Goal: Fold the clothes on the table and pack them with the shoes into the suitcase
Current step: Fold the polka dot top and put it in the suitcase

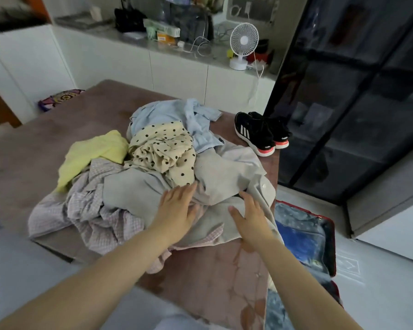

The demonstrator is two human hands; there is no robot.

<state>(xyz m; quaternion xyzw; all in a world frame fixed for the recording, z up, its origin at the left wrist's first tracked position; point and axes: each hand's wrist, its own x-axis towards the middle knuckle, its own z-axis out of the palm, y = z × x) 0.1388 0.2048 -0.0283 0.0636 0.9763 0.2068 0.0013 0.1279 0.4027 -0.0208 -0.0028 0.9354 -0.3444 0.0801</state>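
Head view: a pile of unfolded clothes lies on the brown table (57,129). Both hands are flat, fingers straight, gripping nothing. The left hand (178,203) rests palm down on the grey garment (215,177) at the near side of the pile, its fingertips reaching toward the dotted garment (162,151). The right hand (249,215) lies just beside it, also palm down on the grey garment, thumb spread, near the table's right edge. The two hands are close but not touching.

The grey garment spreads across the front and right of the pile, and one edge hangs over the table's right side. Under it, to the left, a crumpled checked garment (93,210) reaches the near left corner. A yellow garment (93,153) lies on the pile's left, touching the cream, black-dotted one in the middle. Behind these sits a pale blue shirt (177,115), bunched up.

A pair of black shoes (260,133) with white stripes and pink soles stands at the table's far right corner, apart from the clothes, heels toward the camera.

The suitcase (305,236) lies open on the floor, close against the table's right side, with a red rim and blue lining; the table hides part of it.

Beyond the table, a white fan (243,44) stands on a cluttered cabinet top. A dark glass cabinet (355,103) fills the right. A patterned cushion (60,98) shows past the far left corner.
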